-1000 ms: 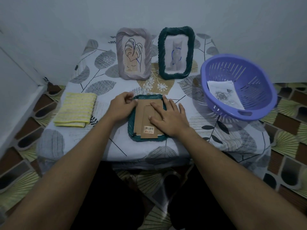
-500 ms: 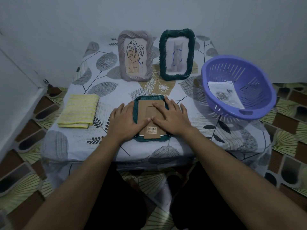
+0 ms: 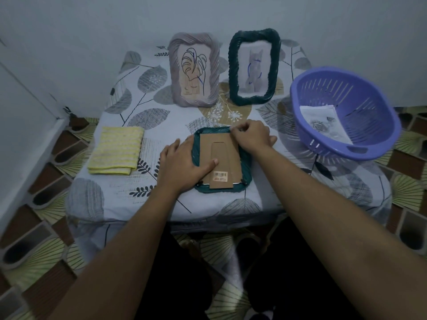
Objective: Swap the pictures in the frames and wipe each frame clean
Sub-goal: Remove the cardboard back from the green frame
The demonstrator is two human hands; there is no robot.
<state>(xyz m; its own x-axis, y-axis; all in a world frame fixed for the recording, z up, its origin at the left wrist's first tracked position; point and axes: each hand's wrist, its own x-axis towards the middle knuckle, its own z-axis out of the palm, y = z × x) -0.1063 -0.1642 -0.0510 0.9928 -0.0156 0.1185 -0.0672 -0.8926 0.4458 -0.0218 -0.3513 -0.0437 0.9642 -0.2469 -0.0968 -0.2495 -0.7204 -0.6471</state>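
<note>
Head view: we look down on a table (image 3: pixel 138 195) draped in a leaf-print cloth, its near edge partly hidden by our own forearms. At its right edge sits a purple basket (image 3: pixel 369 116), tilted towards us, with a printed sheet (image 3: pixel 325 123) lying inside. The print on it is too dim to read.

Against the wall two frames stand upright, side by side and apart. The grey frame (image 3: pixel 173 72) holds a line drawing of a leaf (image 3: pixel 194 68). The standing green frame (image 3: pixel 233 68) holds a pale picture (image 3: pixel 254 68) that we can barely make out. A folded yellow cloth (image 3: pixel 116 150) lies flat near the left edge, well apart from both hands.

The face-down frame (image 3: pixel 246 162) lies at the front middle of the table with its cardboard backing (image 3: pixel 228 158) upward, so whatever picture it holds is hidden. Our left hand (image 3: pixel 182 162) lies flat over its left rim, fingers straight and loosely spread, thumb pressing on the backing. Our right hand (image 3: pixel 253 136) covers the far right corner, fingers curled tight, thumb and forefinger pinching at the frame's edge. What sits between them is too small to tell. A barcode sticker (image 3: pixel 220 176) marks the backing's near end.
</note>
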